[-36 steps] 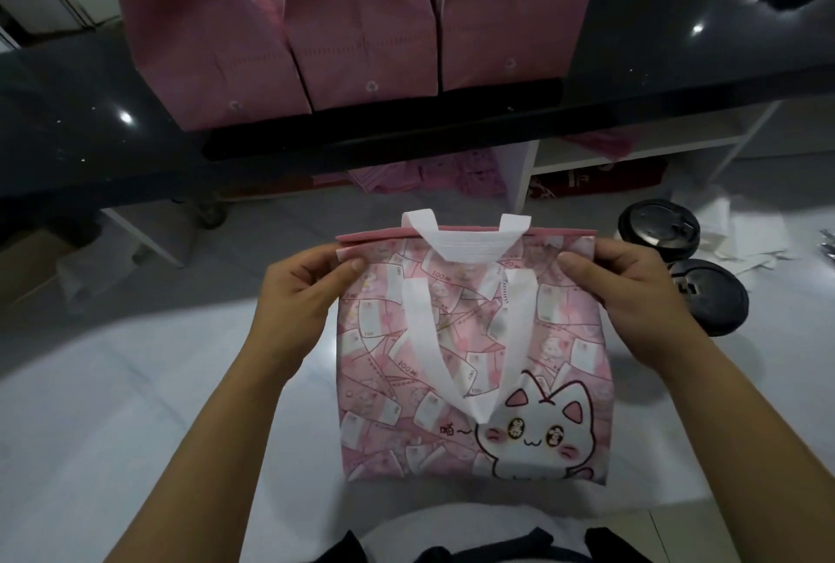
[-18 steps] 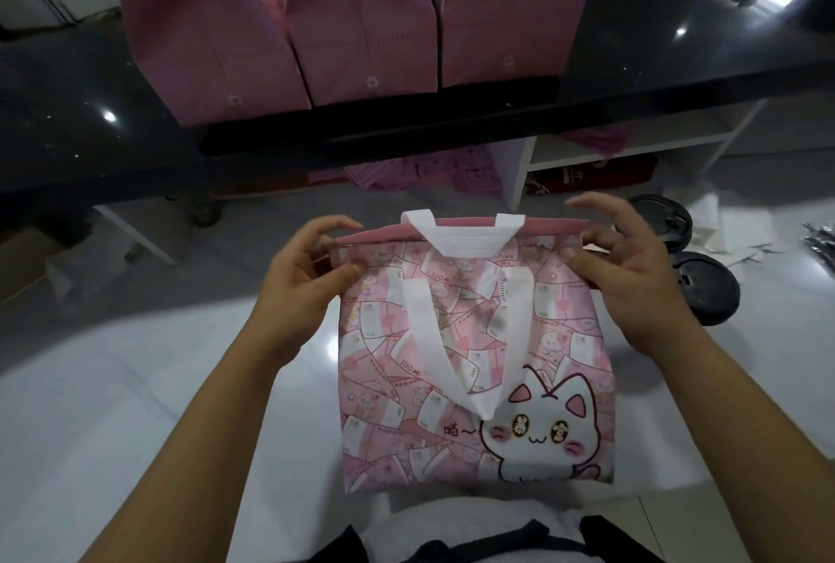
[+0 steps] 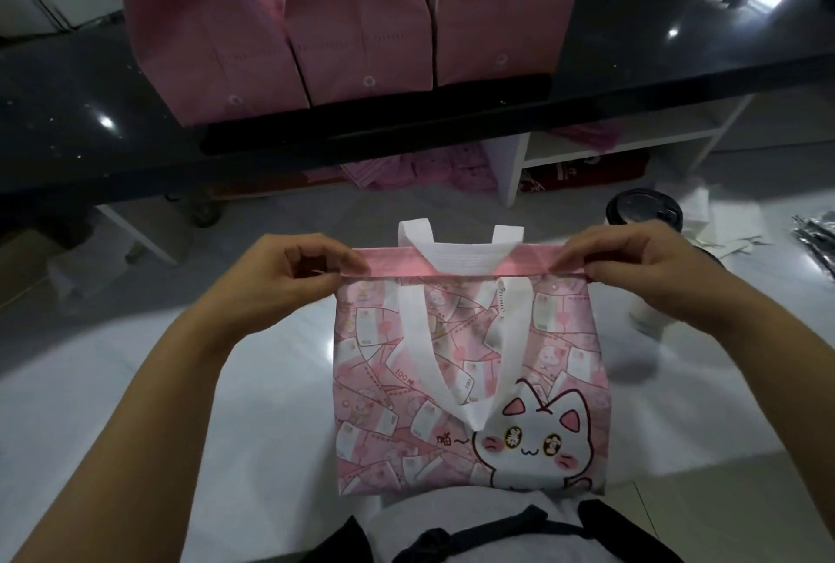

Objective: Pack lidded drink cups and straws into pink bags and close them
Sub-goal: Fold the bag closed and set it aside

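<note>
Both hands have shifted from the bag's upper sides to its top rim, and the rim now shows as a plain pink band. Counter [image 3: 677,78], black and glossy, spans the far field and carries three standing pink bags [image 3: 361,20] side by side. Bag [image 3: 452,381], the fourth and the one being worked, stands on the pale surface [image 3: 271,359] directly before the person, cat print facing the camera; its contents are hidden. Left hand [image 3: 298,273] and right hand [image 3: 632,268] each pinch one end of the rim [image 3: 388,264], fingers [image 3: 348,257] curled over the band with thumbs beneath. The rim's long axis runs left to right, stretched between the two hands, so neither is nearer; the bag body falls from it toward the person. Closing probably proceeds along this axis, from the corners inward. Two white handles [image 3: 461,253] sit mid-rim, one lying down the front. One black-lidded cup [image 3: 644,212] stands just beyond the right hand; whether a second hides behind that hand cannot be told. No straw is identifiable.
</note>
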A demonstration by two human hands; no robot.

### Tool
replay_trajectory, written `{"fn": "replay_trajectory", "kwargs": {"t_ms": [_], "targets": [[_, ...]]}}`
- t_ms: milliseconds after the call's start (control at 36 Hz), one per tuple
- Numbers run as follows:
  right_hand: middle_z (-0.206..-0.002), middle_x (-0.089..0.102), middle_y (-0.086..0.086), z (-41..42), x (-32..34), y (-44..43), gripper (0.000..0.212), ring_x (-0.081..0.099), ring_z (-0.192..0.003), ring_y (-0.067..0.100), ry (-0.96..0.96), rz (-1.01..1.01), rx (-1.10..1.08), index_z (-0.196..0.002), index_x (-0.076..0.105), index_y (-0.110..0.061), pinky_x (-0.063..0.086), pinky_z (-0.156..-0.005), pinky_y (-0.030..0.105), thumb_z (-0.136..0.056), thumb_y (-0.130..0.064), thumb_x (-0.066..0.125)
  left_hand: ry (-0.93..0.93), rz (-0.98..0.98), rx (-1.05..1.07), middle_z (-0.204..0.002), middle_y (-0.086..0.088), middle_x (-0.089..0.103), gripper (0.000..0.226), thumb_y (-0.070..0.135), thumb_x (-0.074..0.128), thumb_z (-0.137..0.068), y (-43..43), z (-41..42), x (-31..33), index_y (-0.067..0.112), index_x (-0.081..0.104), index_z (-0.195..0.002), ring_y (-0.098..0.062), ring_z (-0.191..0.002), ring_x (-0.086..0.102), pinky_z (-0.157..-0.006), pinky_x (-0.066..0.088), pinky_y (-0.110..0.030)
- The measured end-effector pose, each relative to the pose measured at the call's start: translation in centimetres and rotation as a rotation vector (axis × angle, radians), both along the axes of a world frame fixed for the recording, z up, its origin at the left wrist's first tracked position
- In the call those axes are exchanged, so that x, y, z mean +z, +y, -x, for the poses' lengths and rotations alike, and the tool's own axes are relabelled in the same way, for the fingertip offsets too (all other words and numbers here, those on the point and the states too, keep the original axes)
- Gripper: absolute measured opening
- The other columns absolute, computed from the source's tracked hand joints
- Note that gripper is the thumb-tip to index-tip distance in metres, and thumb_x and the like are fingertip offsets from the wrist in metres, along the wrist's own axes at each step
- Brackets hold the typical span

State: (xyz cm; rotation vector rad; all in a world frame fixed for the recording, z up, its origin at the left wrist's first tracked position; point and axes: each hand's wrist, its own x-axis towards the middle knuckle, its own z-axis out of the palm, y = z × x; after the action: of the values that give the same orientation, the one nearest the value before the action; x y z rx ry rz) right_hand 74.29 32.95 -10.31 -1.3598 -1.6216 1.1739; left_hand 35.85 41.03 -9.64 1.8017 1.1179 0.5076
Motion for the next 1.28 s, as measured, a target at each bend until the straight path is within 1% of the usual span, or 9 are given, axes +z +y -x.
{"fn": "replay_trajectory", "kwargs": {"t_ms": [139, 278, 389, 583, 778, 889, 1028, 1139, 1278], "targets": [[-0.093, 0.075, 0.000, 0.4, 0.9, -1.4, 0.015, 0.072, -0.090, 0.015, -0.071, -0.108, -0.006, -0.093, 0.078, -0.016, 0.058, -0.081, 0.025, -0.082, -0.015, 0.068, 0.006, -0.089, -0.016, -0.095, 0.017, 0.075, 0.016, 0.021, 0.073, -0.080, -2.0, 0.6, 1.0, 0.032, 0.078, -0.091, -0.004, -0.095, 0.071, -0.074, 0.055, -0.011], [-0.081, 0.071, 0.009, 1.0, 1.7, -2.4, 0.042, 0.071, -0.076, 0.020, 0.014, -0.191, -0.028, -0.109, 0.061, -0.030, 0.056, -0.073, 0.021, -0.074, -0.013, 0.075, -0.090, -0.192, 0.064, -0.089, 0.006, 0.075, 0.022, 0.015, 0.072, -0.076, -3.6, 1.4, 1.0, 0.024, 0.070, -0.095, -0.013, -0.086, 0.074, -0.074, 0.058, -0.017], [-0.084, 0.076, -0.007, 1.4, 2.3, -3.1, 0.044, 0.072, -0.089, 0.009, -0.101, -0.311, -0.073, -0.115, 0.061, -0.033, 0.052, -0.083, 0.014, -0.073, -0.026, 0.074, -0.165, -0.202, 0.073, -0.089, 0.001, 0.078, 0.045, 0.011, 0.073, -0.077, -4.6, 2.2, 1.6, 0.034, 0.070, -0.115, -0.016, -0.086, 0.075, -0.081, 0.057, -0.019], [-0.087, 0.071, -0.014, 2.3, 1.8, -3.7, 0.049, 0.060, -0.085, -0.017, -0.403, -0.339, -0.112, -0.116, 0.064, -0.030, 0.038, -0.070, 0.000, -0.079, 0.000, 0.077, 0.142, -0.377, 0.118, -0.103, 0.029, 0.069, 0.035, 0.007, 0.072, -0.087, -5.7, 0.7, 1.4, 0.036, 0.070, -0.105, 0.007, -0.096, 0.065, -0.079, 0.046, -0.002], [-0.096, 0.062, -0.006, 5.1, 3.4, -1.8, 0.039, 0.055, -0.088, 0.017, -0.810, -0.332, 0.072, -0.110, 0.074, -0.025, 0.047, -0.085, 0.043, -0.080, -0.045, 0.059, 0.388, -0.448, -0.006, -0.101, 0.030, 0.062, 0.030, 0.029, 0.074, -0.087, -5.5, -3.2, 2.8, 0.040, 0.070, -0.114, 0.000, -0.097, 0.059, -0.079, 0.054, -0.027], [-0.090, 0.061, -0.010, 7.3, 4.0, 0.1, 0.047, 0.055, -0.086, 0.016, -0.927, -0.365, 0.134, -0.093, 0.075, -0.025, 0.042, -0.079, 0.036, -0.081, -0.063, 0.050, 0.453, -0.471, -0.027, -0.103, 0.012, 0.074, 0.024, 0.023, 0.075, -0.088, -4.7, -6.2, 3.3, 0.034, 0.075, -0.110, -0.015, -0.090, 0.065, -0.078, 0.057, -0.040], [-0.088, 0.066, -0.009, 8.7, 3.6, 1.3, 0.021, 0.060, -0.081, 0.020, -0.928, -0.372, 0.138, -0.096, 0.057, -0.027, 0.041, -0.064, 0.033, -0.088, -0.046, 0.061, 0.500, -0.551, -0.105, -0.087, 0.000, 0.078, 0.017, 0.009, 0.072, -0.087, -3.8, -7.8, 3.3, 0.019, 0.080, -0.098, -0.020, -0.076, 0.068, -0.068, 0.056, -0.038], [-0.072, 0.053, -0.012, 8.4, 3.1, 1.5, 0.061, 0.055, -0.062, 0.016, -0.738, -0.278, 0.071, -0.106, 0.029, -0.032, 0.037, -0.050, 0.029, -0.072, -0.056, 0.074, 0.483, -0.472, -0.111, -0.083, 0.002, 0.077, 0.012, 0.019, 0.081, -0.084, -3.5, -7.2, 3.4, 0.018, 0.081, -0.095, -0.017, -0.074, 0.068, -0.068, 0.057, -0.041], [-0.105, 0.046, -0.012, 8.0, 2.6, 1.4, 0.088, 0.056, -0.067, 0.018, -0.656, -0.240, 0.028, -0.147, 0.018, -0.036, 0.046, -0.062, 0.037, -0.074, -0.032, 0.068, 0.468, -0.410, -0.143, -0.098, 0.008, 0.077, 0.023, 0.017, 0.081, -0.084, -3.1, -6.5, 3.6, 0.026, 0.079, -0.106, -0.010, -0.084, 0.069, -0.076, 0.059, -0.033]]}}
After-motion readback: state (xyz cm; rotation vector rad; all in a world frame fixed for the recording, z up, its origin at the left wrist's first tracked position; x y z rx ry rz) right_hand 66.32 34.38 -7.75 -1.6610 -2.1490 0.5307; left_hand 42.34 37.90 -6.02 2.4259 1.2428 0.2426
